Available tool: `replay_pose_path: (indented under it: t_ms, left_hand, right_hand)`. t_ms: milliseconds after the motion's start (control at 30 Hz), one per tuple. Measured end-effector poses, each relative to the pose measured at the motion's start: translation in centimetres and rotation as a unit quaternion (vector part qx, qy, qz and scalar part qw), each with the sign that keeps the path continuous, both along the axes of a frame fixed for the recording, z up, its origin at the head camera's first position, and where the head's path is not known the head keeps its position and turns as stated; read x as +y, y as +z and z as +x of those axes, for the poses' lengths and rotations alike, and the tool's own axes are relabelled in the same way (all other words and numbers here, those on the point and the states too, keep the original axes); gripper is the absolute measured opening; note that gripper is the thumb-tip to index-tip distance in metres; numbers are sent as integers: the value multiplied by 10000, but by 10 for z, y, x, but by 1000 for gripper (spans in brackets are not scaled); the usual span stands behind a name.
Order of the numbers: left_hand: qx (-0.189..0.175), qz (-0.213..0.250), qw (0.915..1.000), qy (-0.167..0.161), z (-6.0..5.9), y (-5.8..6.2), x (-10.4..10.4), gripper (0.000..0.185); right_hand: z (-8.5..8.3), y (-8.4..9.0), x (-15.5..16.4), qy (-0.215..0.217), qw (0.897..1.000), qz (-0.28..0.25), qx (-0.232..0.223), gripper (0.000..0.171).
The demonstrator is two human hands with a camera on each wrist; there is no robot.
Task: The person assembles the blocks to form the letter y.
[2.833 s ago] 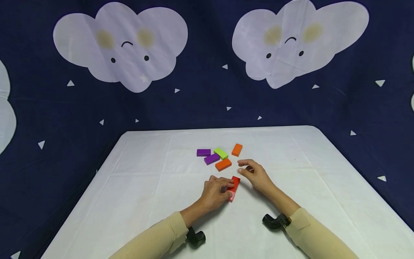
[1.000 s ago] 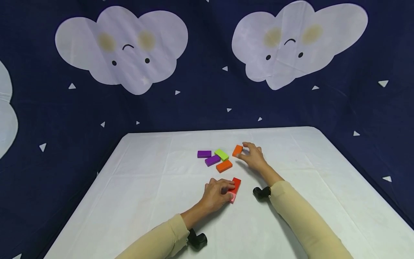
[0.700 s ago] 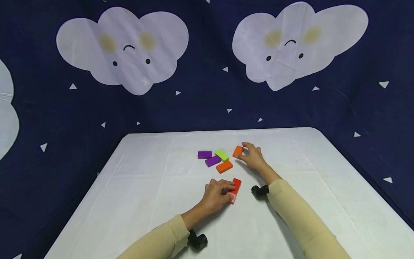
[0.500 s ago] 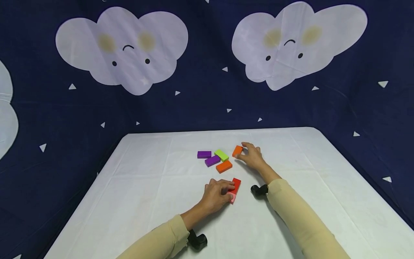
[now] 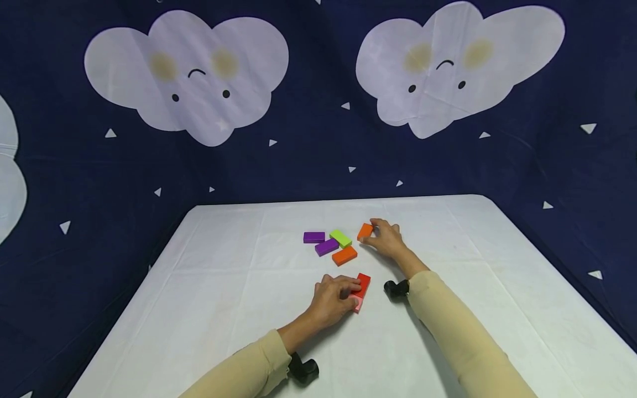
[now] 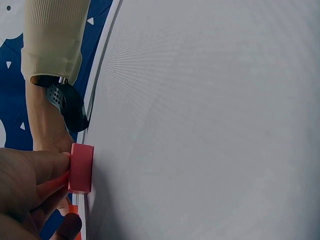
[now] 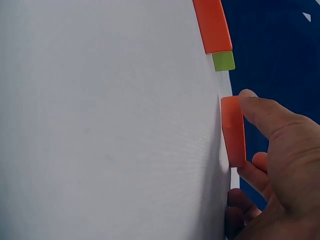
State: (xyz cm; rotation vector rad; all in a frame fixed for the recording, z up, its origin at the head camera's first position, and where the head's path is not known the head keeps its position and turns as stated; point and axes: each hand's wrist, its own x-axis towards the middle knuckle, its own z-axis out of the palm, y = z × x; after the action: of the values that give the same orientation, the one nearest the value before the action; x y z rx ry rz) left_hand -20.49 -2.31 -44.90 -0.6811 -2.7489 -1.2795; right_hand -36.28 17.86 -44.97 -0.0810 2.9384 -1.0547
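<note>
My left hand [image 5: 330,298] pinches a short row of two rectangular blocks near the table's middle, a red block [image 5: 364,283] and a pink block [image 5: 358,305] end to end. Its thumb is at the pink one, its fingers over the red one. The left wrist view shows the pink block's end close up. Farther back, my right hand [image 5: 390,241] has thumb and finger at opposite ends of an orange block [image 5: 365,231]. In the right wrist view this orange block [image 7: 233,132] sits between the fingertips, close over the white cloth.
Left of the right hand lie a second orange block [image 5: 344,255], a lime green block [image 5: 340,238] and two purple blocks [image 5: 314,237], close together. The white table [image 5: 224,309] ends at a dark blue cloud-patterned cloth [image 5: 318,166].
Since the earliest frame, my right hand has moved forward and left to the far orange block and taken it between thumb and finger. My left hand has stayed on the red and pink blocks.
</note>
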Motion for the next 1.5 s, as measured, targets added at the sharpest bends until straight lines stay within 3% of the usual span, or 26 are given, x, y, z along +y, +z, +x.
replay_pose_path:
  t_ms: [700, 1500]
  left_hand:
    - [-19, -42, 10000, 20, 0, 1, 0, 25]
    - [-24, -82, 10000, 13, -1, 0, 0, 27]
  right_hand:
    - [-1, 3, 0, 232, 9986, 461, 128, 68]
    - [6, 6, 9, 319, 9986, -193, 372, 63]
